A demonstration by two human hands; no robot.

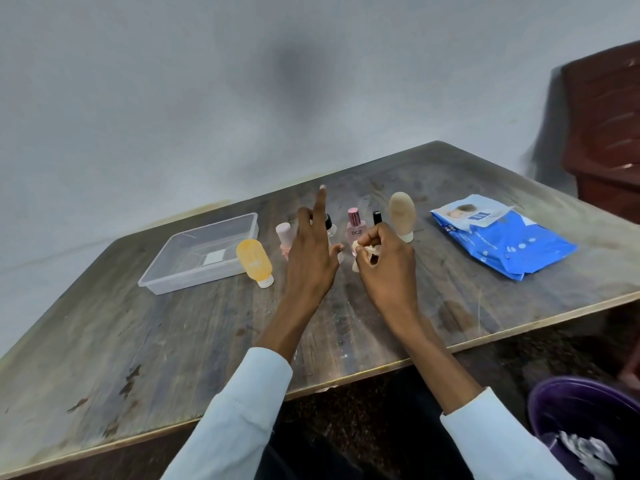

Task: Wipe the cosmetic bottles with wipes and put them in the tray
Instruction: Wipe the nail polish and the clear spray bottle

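My left hand (pixel 313 251) hovers over the table with fingers spread and one finger pointing up; it holds nothing. My right hand (pixel 386 261) is closed on a crumpled wipe (pixel 360 252). Behind the hands stand several cosmetic bottles: an orange tube (pixel 254 261) on its cap, a pale pink bottle (pixel 284 237), a clear bottle with a black cap (pixel 330 226), a pink perfume bottle (pixel 355 226), a black-capped item (pixel 377 217) and a beige tube (pixel 402 211). The clear plastic tray (pixel 180 271) lies at the left with no bottles in it.
A blue pack of wipes (pixel 505 237) lies on the right of the wooden table (pixel 173 341). A purple bin (pixel 585 420) with used wipes stands on the floor at lower right. A dark brown chair (pixel 609 133) is behind the table's right corner.
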